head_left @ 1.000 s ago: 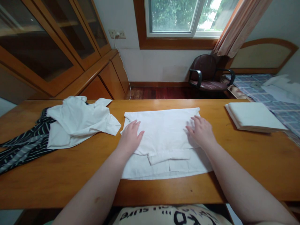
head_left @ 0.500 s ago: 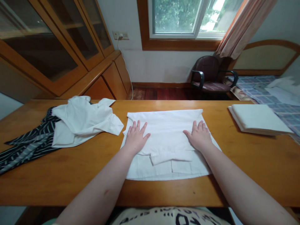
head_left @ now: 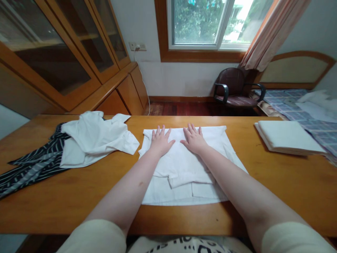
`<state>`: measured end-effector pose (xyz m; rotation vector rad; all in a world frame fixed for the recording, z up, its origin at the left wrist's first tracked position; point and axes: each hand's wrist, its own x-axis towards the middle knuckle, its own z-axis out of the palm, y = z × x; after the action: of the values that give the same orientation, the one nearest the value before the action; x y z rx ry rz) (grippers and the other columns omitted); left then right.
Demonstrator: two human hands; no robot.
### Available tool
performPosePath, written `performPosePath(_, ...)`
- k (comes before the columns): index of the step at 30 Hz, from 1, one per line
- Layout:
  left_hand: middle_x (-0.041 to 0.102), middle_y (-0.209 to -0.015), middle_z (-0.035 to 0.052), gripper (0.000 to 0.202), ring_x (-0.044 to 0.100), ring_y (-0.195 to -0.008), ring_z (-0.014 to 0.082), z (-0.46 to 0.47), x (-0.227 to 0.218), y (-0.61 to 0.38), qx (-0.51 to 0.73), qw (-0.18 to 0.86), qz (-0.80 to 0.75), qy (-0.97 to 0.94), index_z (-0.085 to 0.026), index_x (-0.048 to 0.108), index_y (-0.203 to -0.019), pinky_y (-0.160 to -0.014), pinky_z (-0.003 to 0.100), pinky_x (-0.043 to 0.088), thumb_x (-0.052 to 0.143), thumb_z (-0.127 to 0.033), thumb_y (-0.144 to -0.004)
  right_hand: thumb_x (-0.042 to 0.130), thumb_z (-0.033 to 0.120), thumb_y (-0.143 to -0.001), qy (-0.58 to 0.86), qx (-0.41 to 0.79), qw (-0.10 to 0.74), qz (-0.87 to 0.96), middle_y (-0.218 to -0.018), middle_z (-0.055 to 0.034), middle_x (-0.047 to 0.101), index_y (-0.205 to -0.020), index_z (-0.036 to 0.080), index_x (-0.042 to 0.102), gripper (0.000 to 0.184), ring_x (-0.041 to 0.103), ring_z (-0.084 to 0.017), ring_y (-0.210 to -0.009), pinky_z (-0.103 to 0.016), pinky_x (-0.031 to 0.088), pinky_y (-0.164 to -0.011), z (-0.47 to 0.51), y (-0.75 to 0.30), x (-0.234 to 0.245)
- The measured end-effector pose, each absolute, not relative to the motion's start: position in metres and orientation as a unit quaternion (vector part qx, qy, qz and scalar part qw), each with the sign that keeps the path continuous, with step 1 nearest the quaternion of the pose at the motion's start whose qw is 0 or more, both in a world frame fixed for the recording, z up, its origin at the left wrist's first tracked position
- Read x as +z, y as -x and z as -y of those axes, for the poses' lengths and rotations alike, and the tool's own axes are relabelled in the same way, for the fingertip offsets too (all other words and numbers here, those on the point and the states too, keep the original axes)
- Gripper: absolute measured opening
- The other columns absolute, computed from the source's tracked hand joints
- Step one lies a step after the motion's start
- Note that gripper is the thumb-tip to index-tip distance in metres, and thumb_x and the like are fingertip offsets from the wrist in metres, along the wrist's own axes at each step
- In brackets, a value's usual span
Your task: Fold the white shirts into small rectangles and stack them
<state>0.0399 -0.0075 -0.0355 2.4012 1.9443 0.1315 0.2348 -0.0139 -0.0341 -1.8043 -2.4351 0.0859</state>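
A white folded garment [head_left: 184,175] lies flat on the wooden table [head_left: 276,182] in front of me. My left hand [head_left: 161,141] rests palm down on its far part, fingers spread. My right hand [head_left: 194,138] lies flat just beside it, also with fingers spread, close to the garment's far edge. Neither hand holds anything. Both forearms stretch out over the near half of the cloth.
A crumpled white shirt [head_left: 94,138] lies on a black striped garment [head_left: 28,167] at the table's left. A neatly folded white stack [head_left: 286,137] sits at the right. Beyond the table are a dark armchair [head_left: 235,89], a bed [head_left: 302,102] and wooden cabinets [head_left: 65,59].
Both hands have slid away from me toward the garment's far edge and drawn together at its middle; they were apart near its sides before. My view has leaned forward.
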Motion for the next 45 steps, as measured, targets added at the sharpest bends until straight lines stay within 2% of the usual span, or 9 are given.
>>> performPosePath(4, 0.025, -0.156, 0.0097, 0.071, 0.018, -0.144, 0.0314, 0.005, -0.049, -0.036, 0.038, 0.042, -0.621, -0.781, -0.027, 0.028, -0.149, -0.114, 0.052, 0.013, 0.036, -0.062, -0.087, 0.026, 0.066, -0.09, 0.618, 0.063, 0.034, 0.783, -0.157, -0.0154, 0.019, -0.15, 0.021, 0.024, 0.076, 0.015, -0.029, -0.144, -0.055, 0.01, -0.112, 0.007, -0.241, -0.043)
performPosePath(8, 0.022, -0.157, 0.0083, 0.075, 0.017, -0.144, 0.0292, 0.004, -0.049, -0.034, 0.037, 0.055, -0.63, -0.773, -0.027, 0.029, -0.149, -0.114, 0.05, 0.013, 0.036, -0.065, -0.085, 0.023, 0.066, -0.09, 0.705, 0.071, 0.021, 0.706, -0.156, -0.0179, 0.019, -0.15, 0.008, 0.021, 0.084, 0.014, -0.027, -0.144, -0.045, 0.012, -0.114, 0.0, -0.275, -0.047)
performPosePath(12, 0.023, -0.157, 0.0085, 0.074, 0.017, -0.144, 0.0281, 0.003, -0.048, -0.034, 0.036, 0.057, -0.632, -0.772, -0.026, 0.029, -0.149, -0.115, 0.048, 0.014, 0.033, -0.065, -0.087, 0.024, 0.069, -0.087, 0.767, 0.051, 0.016, 0.639, -0.155, -0.0235, 0.017, -0.148, -0.002, 0.018, 0.094, 0.012, -0.031, -0.144, -0.044, 0.011, -0.114, -0.003, -0.314, -0.05)
performPosePath(18, 0.026, -0.155, 0.011, 0.072, 0.019, -0.144, 0.0279, 0.002, -0.052, -0.035, 0.052, 0.041, -0.64, -0.766, -0.022, 0.029, -0.149, -0.114, 0.046, 0.017, 0.026, -0.063, -0.09, 0.02, 0.069, -0.086, 0.816, 0.054, 0.022, 0.575, -0.155, -0.023, 0.016, -0.149, -0.002, 0.015, 0.095, 0.012, -0.032, -0.143, -0.054, 0.007, -0.113, 0.005, -0.343, -0.051)
performPosePath(24, 0.024, -0.156, 0.0124, 0.075, 0.017, -0.144, 0.0281, 0.001, -0.055, -0.037, 0.047, 0.032, -0.646, -0.761, -0.02, 0.026, -0.15, -0.114, 0.046, 0.016, 0.028, -0.063, -0.089, 0.029, 0.069, -0.085, 0.865, -0.011, 0.067, 0.497, -0.151, -0.0332, 0.017, -0.145, -0.011, 0.019, 0.101, 0.007, -0.04, -0.142, -0.058, 0.0, -0.112, 0.013, -0.34, -0.049)
performPosePath(28, 0.023, -0.156, 0.0127, 0.075, 0.016, -0.144, 0.029, 0.001, -0.055, -0.038, 0.047, 0.032, -0.646, -0.761, -0.02, 0.025, -0.15, -0.114, 0.047, 0.015, 0.028, -0.063, -0.089, 0.03, 0.058, -0.091, 0.754, -0.083, 0.09, 0.646, -0.157, -0.0233, 0.006, -0.149, 0.002, 0.021, 0.082, -0.003, -0.035, -0.144, -0.058, -0.002, -0.111, 0.025, -0.289, -0.037)
performPosePath(33, 0.023, -0.156, 0.0126, 0.075, 0.017, -0.144, 0.0287, 0.001, -0.055, -0.037, 0.046, 0.033, -0.646, -0.761, -0.021, 0.025, -0.15, -0.114, 0.047, 0.015, 0.03, -0.063, -0.088, 0.027, 0.063, -0.091, 0.573, 0.04, 0.051, 0.817, -0.158, -0.0112, 0.016, -0.15, 0.018, 0.028, 0.073, 0.013, -0.027, -0.144, -0.051, 0.009, -0.114, 0.028, -0.22, -0.037)
performPosePath(37, 0.023, -0.156, 0.0134, 0.076, 0.017, -0.144, 0.0288, 0.001, -0.053, -0.036, 0.044, 0.034, -0.641, -0.766, -0.02, 0.025, -0.15, -0.114, 0.047, 0.015, 0.029, -0.064, -0.088, 0.023, 0.065, -0.091, 0.635, 0.074, 0.034, 0.768, -0.157, -0.0088, 0.02, -0.151, 0.021, 0.024, 0.074, 0.016, -0.025, -0.144, -0.047, 0.013, -0.114, 0.013, -0.244, -0.044)
performPosePath(45, 0.03, -0.153, 0.0125, 0.068, 0.022, -0.143, 0.0281, 0.003, -0.051, -0.034, 0.062, 0.027, -0.655, -0.752, -0.019, 0.033, -0.147, -0.115, 0.046, 0.017, 0.031, -0.056, -0.091, 0.022, 0.063, -0.09, 0.807, 0.074, 0.051, 0.584, -0.157, -0.0172, 0.017, -0.151, 0.009, 0.019, 0.082, 0.014, -0.031, -0.144, -0.053, 0.014, -0.113, 0.016, -0.356, -0.05)
